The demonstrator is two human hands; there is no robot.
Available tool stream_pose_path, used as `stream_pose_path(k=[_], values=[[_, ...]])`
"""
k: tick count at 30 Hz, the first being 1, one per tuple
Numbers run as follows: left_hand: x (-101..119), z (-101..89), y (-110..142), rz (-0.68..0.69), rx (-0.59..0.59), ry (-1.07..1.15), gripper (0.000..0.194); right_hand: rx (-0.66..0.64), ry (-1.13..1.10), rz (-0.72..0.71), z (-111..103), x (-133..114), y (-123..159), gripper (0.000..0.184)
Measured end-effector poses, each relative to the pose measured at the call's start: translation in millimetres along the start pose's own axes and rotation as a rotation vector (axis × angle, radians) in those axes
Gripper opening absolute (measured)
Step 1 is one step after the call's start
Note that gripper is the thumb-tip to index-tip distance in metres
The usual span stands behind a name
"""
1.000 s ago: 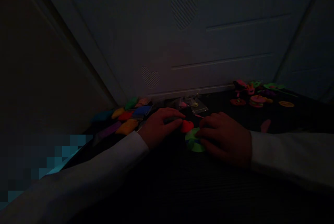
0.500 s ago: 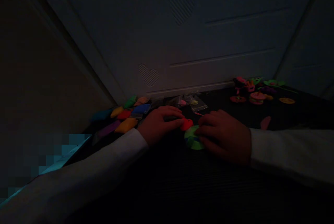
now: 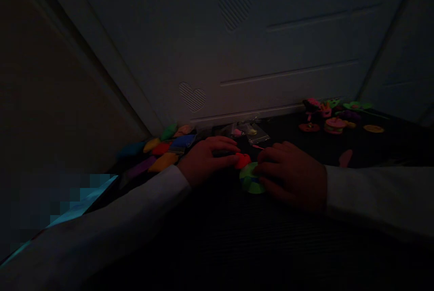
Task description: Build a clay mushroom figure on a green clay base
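Near the centre of the frame, the left hand (image 3: 206, 162) bends loosely, thumb tip at a red piece (image 3: 242, 161); whether it grips is too dark to tell. Just right, the right hand (image 3: 291, 178) curls its fingers over a green disc (image 3: 248, 176) on the dark bench (image 3: 217, 241); its grip is unclear too. Coloured packets (image 3: 163, 162) lie left of centre.

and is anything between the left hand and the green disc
Yes, the red piece sits at the left hand's fingertips, by the disc's far edge. Whether it touches the disc is too dark to tell. Nothing else visible stands between.
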State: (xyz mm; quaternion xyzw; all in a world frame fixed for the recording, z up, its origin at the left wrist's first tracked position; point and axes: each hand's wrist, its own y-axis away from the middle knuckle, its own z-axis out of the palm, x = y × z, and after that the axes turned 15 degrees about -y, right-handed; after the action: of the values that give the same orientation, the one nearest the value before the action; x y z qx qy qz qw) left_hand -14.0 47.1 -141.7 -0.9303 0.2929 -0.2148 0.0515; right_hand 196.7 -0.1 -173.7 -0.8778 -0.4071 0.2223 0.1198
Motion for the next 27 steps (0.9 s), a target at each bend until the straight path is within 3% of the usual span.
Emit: stream_pose_path(k=[27], values=[[-2.3,-4.6,-2.7,-0.014,-0.08,0.034,0.022,0.0,-0.011,-0.008,-0.4,-0.9,-0.3,0.024]])
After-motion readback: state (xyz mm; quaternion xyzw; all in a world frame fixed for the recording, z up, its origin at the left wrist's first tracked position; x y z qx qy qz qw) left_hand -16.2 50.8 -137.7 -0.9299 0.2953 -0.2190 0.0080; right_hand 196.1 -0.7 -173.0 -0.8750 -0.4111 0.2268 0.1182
